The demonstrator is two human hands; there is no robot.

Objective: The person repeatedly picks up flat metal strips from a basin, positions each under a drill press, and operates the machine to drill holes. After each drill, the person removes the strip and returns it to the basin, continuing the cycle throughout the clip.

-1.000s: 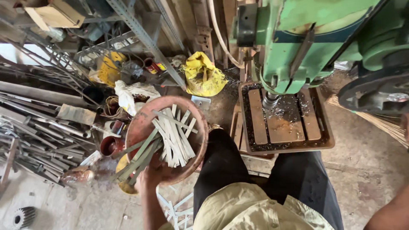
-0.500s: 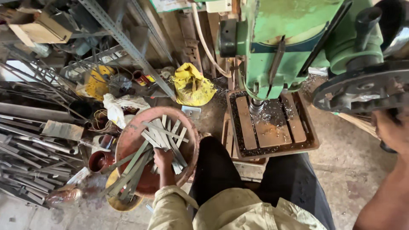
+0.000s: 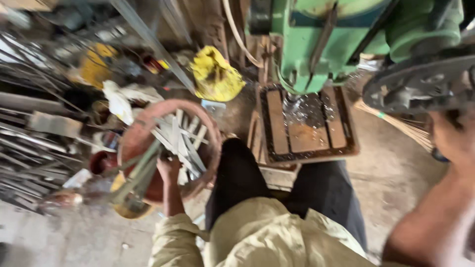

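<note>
Nearest, the person's pale yellow shirt and dark trousers fill the bottom of the view. At the near right the right forearm rises to the right hand, which is blurred and lies against the rim of a dark round wheel; whether it is clenched on the wheel I cannot tell. Left of the knees, the left hand reaches into a reddish round basin and rests among pale flat metal strips piled inside; its fingers are blurred, so its hold cannot be told. Green-grey bars lean over the basin's near rim. Further off, straight ahead, a slotted worktop strewn with metal shavings sits under a green drill press. A yellow bag lies on the floor beyond the basin, and metal rods lie stacked at the far left.
</note>
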